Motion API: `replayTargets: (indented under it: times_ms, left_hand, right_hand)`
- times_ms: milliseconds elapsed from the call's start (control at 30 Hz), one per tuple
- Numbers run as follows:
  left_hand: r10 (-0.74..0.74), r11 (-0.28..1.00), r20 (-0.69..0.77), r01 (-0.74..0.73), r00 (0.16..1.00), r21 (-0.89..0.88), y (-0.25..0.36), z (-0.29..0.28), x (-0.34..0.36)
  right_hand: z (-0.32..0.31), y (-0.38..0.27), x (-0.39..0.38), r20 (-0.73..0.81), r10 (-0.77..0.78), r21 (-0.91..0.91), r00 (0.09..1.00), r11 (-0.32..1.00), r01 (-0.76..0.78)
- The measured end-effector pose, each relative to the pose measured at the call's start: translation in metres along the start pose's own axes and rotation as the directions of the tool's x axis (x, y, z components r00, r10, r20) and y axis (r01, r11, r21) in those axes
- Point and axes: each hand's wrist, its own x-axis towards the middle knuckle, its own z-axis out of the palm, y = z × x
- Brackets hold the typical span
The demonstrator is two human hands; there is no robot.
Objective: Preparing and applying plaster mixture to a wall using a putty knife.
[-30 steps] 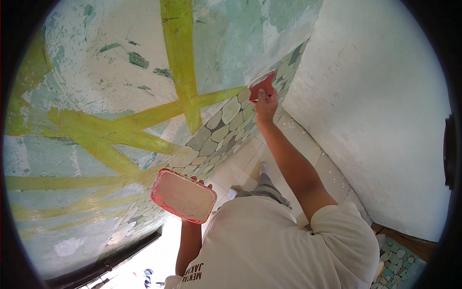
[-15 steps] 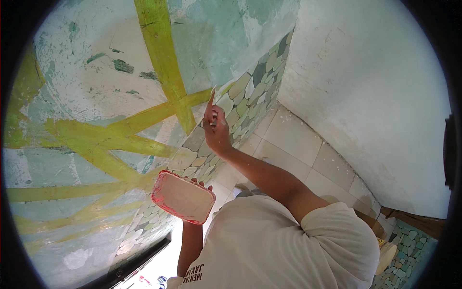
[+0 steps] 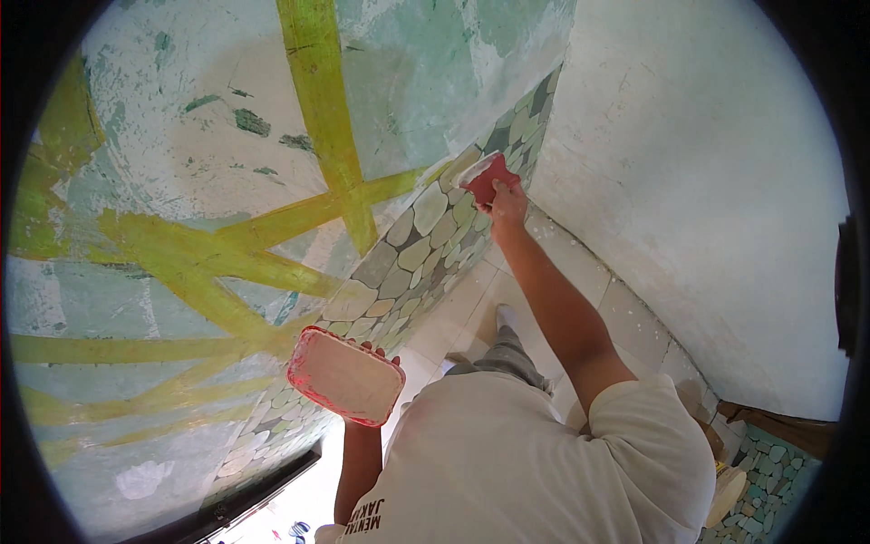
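My left hand [image 3: 380, 352] grips a shallow red rectangular tray [image 3: 344, 375] from beneath, its fingertips curling past the far right rim. Pale beige paste coats the tray's inside, and red shows along its smeared rim. In my right hand [image 3: 507, 208] is a red putty scraper [image 3: 490, 178] with pale paste along its leading edge. The scraper is by the upper border of the pebble-patterned tile band [image 3: 417, 254], near the wall corner; whether it touches the wall I cannot tell. Above that band the green-white patchy wall [image 3: 399, 100] carries yellow-green painted stripes [image 3: 317, 100].
A plain whitish wall [image 3: 689, 181] rises on the right. Light floor tiles [image 3: 580, 263] with pale specks lie between the walls, with my foot [image 3: 505, 315] on them. At lower right are a pale round container [image 3: 728, 497] and more pebble tiling [image 3: 770, 467].
My right hand has moved right and slightly up, away from the yellow stripe. The scraper has turned from edge-on to showing its red face. The tray has barely shifted.
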Motion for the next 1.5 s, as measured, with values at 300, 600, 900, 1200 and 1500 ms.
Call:
replayTargets:
  times_ms: [300, 600, 900, 1200, 1500]
  left_hand:
    - [-0.006, 1.0, 0.051, 0.006, 0.999, 0.003, -0.009, 0.016, 0.006]
    - [-0.018, 0.999, 0.007, 0.018, 1.0, 0.028, -0.01, 0.019, 0.009]
    - [-0.036, 0.997, -0.027, 0.038, 0.999, 0.072, -0.003, 0.009, 0.004]
    - [-0.019, 0.998, -0.029, 0.02, 0.999, 0.052, 0.0, 0.002, -0.001]
    - [-0.012, 0.999, -0.005, 0.012, 1.0, 0.041, -0.001, 0.006, 0.0]
  right_hand:
    - [0.024, -0.015, 0.02, 0.029, 0.165, 0.012, 0.986, 0.986, -0.165]
    - [0.017, -0.005, 0.015, -0.029, 0.188, 0.036, 0.982, 0.982, -0.187]
    - [0.03, -0.001, 0.014, 0.048, 0.2, 0.097, 0.979, 0.974, -0.204]
    - [0.053, -0.033, -0.018, 0.186, 0.116, 0.161, 0.976, 0.976, -0.147]
    - [0.025, -0.029, -0.002, 0.121, 0.039, 0.1, 0.992, 0.994, -0.051]
